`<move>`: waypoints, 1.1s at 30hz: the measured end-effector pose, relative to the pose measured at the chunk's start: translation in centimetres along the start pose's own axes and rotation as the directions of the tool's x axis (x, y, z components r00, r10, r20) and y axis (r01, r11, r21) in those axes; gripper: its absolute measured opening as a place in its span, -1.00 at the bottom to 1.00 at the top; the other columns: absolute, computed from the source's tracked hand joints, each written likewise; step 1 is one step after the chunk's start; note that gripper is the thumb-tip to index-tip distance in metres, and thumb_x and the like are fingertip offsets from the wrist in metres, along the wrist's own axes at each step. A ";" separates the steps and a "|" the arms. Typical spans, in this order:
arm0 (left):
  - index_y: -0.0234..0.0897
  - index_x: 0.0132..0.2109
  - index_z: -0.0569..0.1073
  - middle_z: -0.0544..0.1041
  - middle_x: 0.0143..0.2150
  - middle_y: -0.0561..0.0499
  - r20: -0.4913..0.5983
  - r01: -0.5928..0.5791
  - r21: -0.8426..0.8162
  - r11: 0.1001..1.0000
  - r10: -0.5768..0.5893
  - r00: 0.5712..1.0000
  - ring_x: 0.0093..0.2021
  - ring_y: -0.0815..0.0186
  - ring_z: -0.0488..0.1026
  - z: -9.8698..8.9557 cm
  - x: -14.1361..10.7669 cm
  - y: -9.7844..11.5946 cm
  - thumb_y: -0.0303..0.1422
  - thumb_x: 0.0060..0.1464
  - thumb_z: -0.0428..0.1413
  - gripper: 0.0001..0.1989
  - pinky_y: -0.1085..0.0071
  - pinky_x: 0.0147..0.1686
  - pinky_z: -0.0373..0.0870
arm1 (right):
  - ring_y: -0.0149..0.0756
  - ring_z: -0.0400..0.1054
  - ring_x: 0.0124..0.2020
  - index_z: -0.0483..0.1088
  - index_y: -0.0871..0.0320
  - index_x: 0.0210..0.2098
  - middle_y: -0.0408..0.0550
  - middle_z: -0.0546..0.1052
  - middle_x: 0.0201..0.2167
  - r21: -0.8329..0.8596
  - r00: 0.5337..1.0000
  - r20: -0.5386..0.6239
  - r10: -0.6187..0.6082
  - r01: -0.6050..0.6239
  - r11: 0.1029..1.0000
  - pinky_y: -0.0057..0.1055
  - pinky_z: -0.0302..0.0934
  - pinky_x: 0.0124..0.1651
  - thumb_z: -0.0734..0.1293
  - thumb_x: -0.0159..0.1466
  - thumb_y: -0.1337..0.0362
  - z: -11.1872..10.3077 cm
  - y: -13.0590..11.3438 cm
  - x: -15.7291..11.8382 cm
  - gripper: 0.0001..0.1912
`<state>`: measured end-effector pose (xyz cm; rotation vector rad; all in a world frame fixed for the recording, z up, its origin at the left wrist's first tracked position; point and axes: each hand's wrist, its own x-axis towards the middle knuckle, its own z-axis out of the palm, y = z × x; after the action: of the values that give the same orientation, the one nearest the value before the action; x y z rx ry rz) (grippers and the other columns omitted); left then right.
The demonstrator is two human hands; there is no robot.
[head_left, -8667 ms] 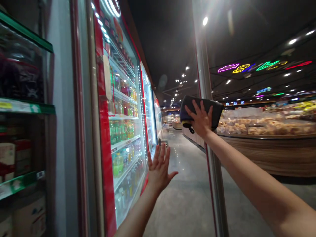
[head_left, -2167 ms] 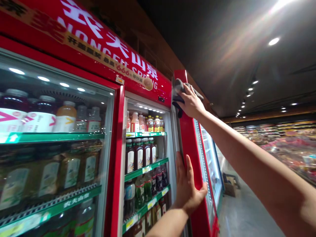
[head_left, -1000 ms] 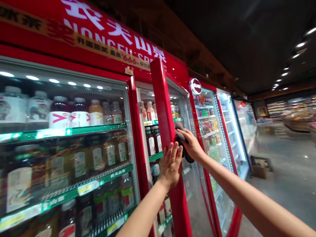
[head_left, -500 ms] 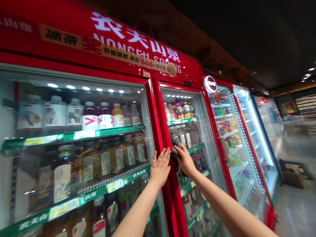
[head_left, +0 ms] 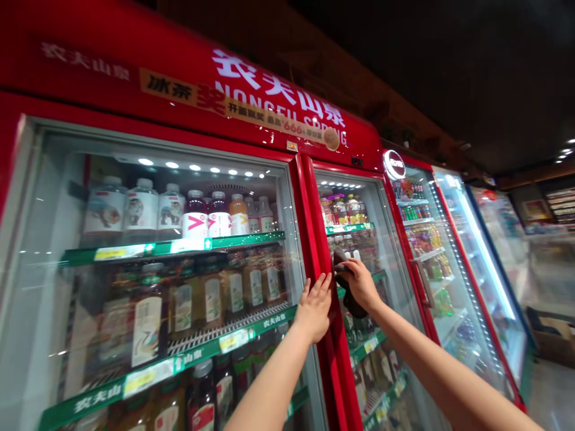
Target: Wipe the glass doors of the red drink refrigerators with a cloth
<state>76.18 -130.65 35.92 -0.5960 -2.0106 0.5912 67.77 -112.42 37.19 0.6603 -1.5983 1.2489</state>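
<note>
My left hand [head_left: 315,312] lies flat with its fingers stretched out on the red frame [head_left: 300,197] of the left cooler door. Just to its right, my right hand [head_left: 362,286] grips a dark cloth [head_left: 354,304] against the inner edge of the right door [head_left: 327,293], where frame meets glass. Part of the cloth hangs below the fingers, and the rest is hidden behind them. Behind the left glass, bottled drinks [head_left: 148,323] stand in rows on shelves with green price strips [head_left: 179,245].
The cooler's red header [head_left: 179,120] with lit white lettering runs across the top. To the right stand another drinks cooler [head_left: 426,251] with a round lit sign [head_left: 394,164] and more lit cabinets [head_left: 480,257]. A brown box [head_left: 554,347] sits on the floor at far right.
The view has turned left, so the coolers and both hands appear further right. The cloth now bunches lower under my right hand. My left hand stays on the red frame.
</note>
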 end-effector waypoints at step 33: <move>-0.07 0.46 0.09 0.00 0.52 -0.01 -0.159 0.220 0.256 0.941 -0.183 0.970 0.52 0.09 -0.13 -9.3 -0.5 -13.8 -0.15 0.30 0.05 -0.34 -0.09 0.48 -0.26 | 0.08 -0.24 0.51 0.31 0.23 0.29 0.20 0.05 0.47 -0.362 0.827 0.163 -0.539 0.558 0.747 0.06 0.06 0.39 0.22 0.32 0.42 7.6 -12.8 22.0 -0.46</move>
<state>82.11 -139.97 48.33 -0.2517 -1.7976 0.6698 67.50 -120.61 62.42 0.8224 -1.4776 0.4529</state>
